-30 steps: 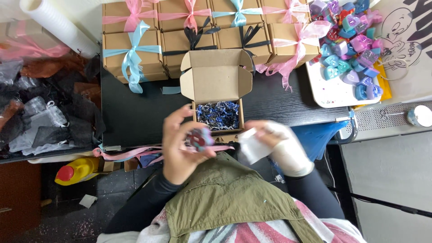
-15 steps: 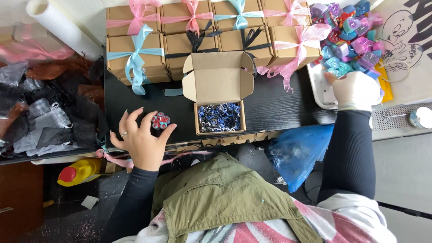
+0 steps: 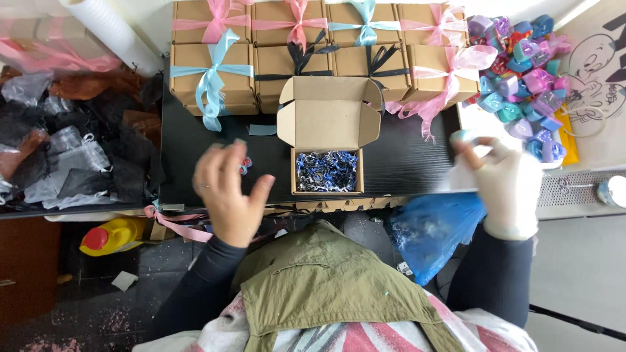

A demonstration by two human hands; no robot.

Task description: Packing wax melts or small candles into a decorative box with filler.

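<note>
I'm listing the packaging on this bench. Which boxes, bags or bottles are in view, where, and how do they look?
Open box: table centre, brown cardboard, lid up, blue-black shreds inside.
Closed boxes: two rows behind it, brown, tied with pink, blue and black ribbons.
Blue bag: under the table edge, crumpled plastic.
Yellow bottle: floor, left, red cap.

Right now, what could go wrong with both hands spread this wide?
1. The small red and blue item sits loose on the black table under the left hand; a nudge could roll it off.
2. The right hand, blurred, is beside the heaped wrapped pieces; brushing them could spill some.
</note>
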